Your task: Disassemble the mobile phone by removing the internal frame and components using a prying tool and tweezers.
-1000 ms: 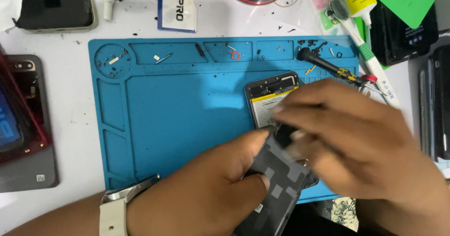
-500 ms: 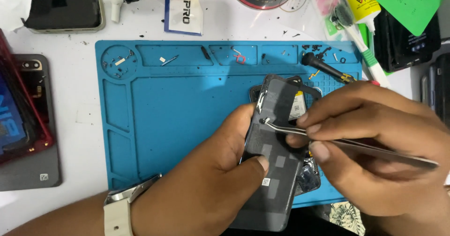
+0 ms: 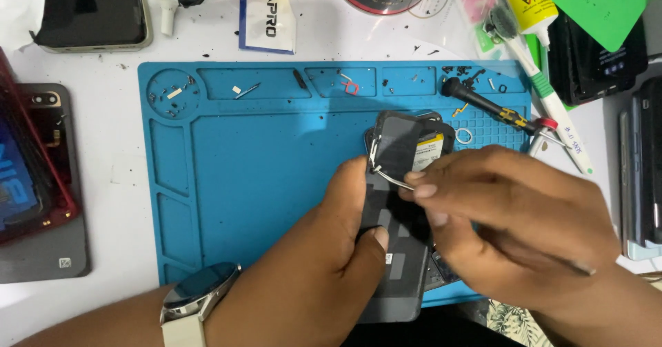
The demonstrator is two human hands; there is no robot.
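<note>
Metal tweezers (image 3: 389,174) being pinched in right hand (image 3: 510,216) fingers, tips touching dark phone panel (image 3: 393,202); left hand (image 3: 324,264) fingers clamping that panel, tilted above blue mat (image 3: 262,167) on white worktop (image 3: 110,174), screwdriver (image 3: 486,105) lying nearby.

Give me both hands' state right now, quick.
Left hand: closed on the dark phone panel, lifted over the blue mat.
Right hand: closed, pinching metal tweezers at the panel's edge.
</note>
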